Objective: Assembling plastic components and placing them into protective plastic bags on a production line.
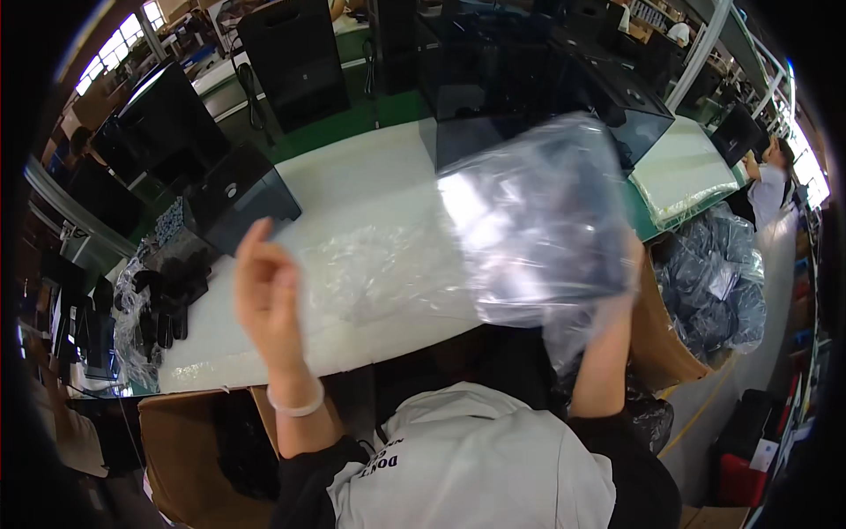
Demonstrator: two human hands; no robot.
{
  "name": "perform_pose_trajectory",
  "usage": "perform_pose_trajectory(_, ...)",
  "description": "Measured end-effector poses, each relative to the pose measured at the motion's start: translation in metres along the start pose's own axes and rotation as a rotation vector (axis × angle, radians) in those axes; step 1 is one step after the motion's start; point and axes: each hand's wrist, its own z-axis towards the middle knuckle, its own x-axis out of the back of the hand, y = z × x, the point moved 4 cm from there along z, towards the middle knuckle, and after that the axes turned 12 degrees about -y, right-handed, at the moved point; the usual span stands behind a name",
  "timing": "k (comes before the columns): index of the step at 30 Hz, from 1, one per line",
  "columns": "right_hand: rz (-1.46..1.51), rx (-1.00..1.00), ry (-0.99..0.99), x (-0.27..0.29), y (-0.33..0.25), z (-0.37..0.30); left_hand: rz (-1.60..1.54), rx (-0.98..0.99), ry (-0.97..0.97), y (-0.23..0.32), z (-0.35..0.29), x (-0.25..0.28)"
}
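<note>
My right hand (622,286) grips the right edge of a clear plastic bag (539,225), held up above the worktable. Something dark and boxy shows through the film, but motion blur and glare hide its kind. To the left, my left hand (267,304) is raised over the table with its fingers apart and nothing in it. Beyond that hand lies a dark box-shaped device (240,201). Crumpled clear plastic film (374,269) is spread on the white foam sheet (361,172) between my hands.
Several black box-shaped devices, one upright (293,62), line the green far side. At left sit black parts (167,304) and loose film. An open cardboard box (189,450) stands below left; another (654,339), at right, adjoins bagged dark items (714,282). A person (769,181) works far right.
</note>
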Motion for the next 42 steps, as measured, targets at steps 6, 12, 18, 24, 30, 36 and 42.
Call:
perform_pose_trajectory(6,-0.295,0.175,-0.297,-0.097,-0.031,-0.01,0.065,0.197,-0.576,-0.003,0.002,-0.093)
perform_pose_trajectory(12,-0.174,0.225,-0.482,-0.118,-0.046,-0.008,0.23,0.149,-0.544,-0.026,0.01,-0.088)
perform_pose_trajectory(18,-0.398,0.543,-0.402,-0.125,-0.072,0.0,0.466,0.07,-0.703,-0.006,0.037,-0.082)
perform_pose_trajectory(24,-0.197,0.535,-0.44,-0.135,-0.134,0.033,0.156,-0.021,-0.222,0.006,0.08,-0.054)
perform_pose_trajectory(30,-0.538,0.761,-0.407,-0.139,-0.257,0.052,0.313,-0.086,-0.258,0.055,0.145,-0.035)
perform_pose_trajectory(36,-0.19,0.899,-0.336,-0.139,-0.297,0.082,0.294,-0.17,-0.285,0.061,0.193,-0.016)
perform_pose_trajectory(42,-0.05,0.801,-0.453,-0.145,-0.318,0.078,0.105,-0.139,-0.096,0.089,0.187,-0.051)
